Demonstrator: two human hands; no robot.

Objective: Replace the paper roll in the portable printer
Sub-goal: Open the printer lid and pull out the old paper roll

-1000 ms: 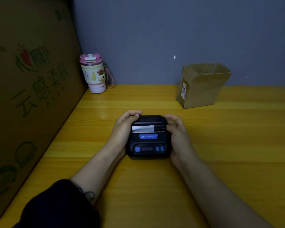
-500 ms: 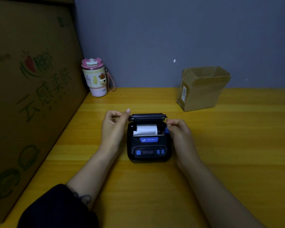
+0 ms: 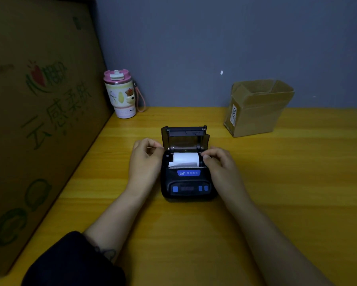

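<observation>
A black portable printer [image 3: 186, 185] with blue buttons sits on the yellow wooden table [image 3: 276, 182]. Its lid [image 3: 184, 136] stands upright and open at the back. A white paper roll [image 3: 186, 158] lies in the open compartment, with a loose end toward the front. My left hand [image 3: 145, 159] is at the printer's left side, fingers curled against the compartment edge. My right hand [image 3: 219, 164] is at the right side, fingertips touching the right end of the roll. Whether either hand grips the roll is hidden.
A large printed cardboard box [image 3: 39, 120] walls off the left side. A pink-lidded tumbler [image 3: 122, 96] stands in the back left corner. A small open cardboard box [image 3: 256, 108] stands at the back right. A grey wall runs behind the table.
The printer lid was shut, then swung up to fully open, exposing the paper roll. Both hands moved from the lid's sides to the edges of the open compartment.
</observation>
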